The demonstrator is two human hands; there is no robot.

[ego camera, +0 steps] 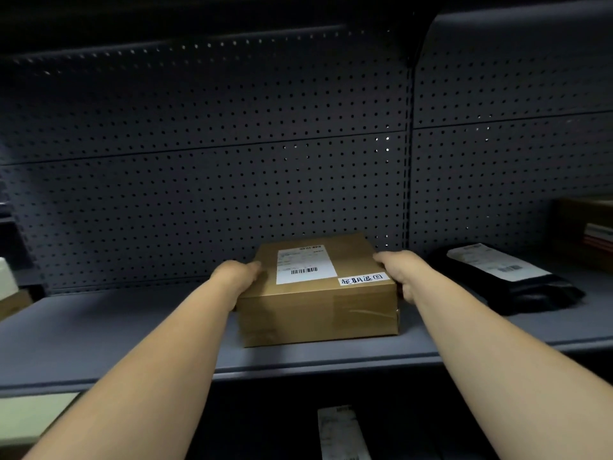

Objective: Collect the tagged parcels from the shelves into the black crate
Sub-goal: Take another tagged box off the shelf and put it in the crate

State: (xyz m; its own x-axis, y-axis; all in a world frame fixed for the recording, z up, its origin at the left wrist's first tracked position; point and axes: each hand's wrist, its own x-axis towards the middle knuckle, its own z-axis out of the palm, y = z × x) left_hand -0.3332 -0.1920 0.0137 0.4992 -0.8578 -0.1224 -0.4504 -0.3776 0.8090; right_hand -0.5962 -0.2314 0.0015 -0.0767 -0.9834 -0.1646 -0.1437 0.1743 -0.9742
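A dark grey perforated metal back panel (205, 180) rises behind a grey metal shelf (116, 330). Near the shelf's front edge, about midway along it, sits a brown cardboard parcel box (315, 313) with a white shipping label (303, 264) and a small white handwritten tag (362, 279) on top. Towards the shelf's right end lies a black plastic mailer bag (527, 290). The left hand (237, 272) grips the box's left side; the right hand (399, 268) grips its right side.
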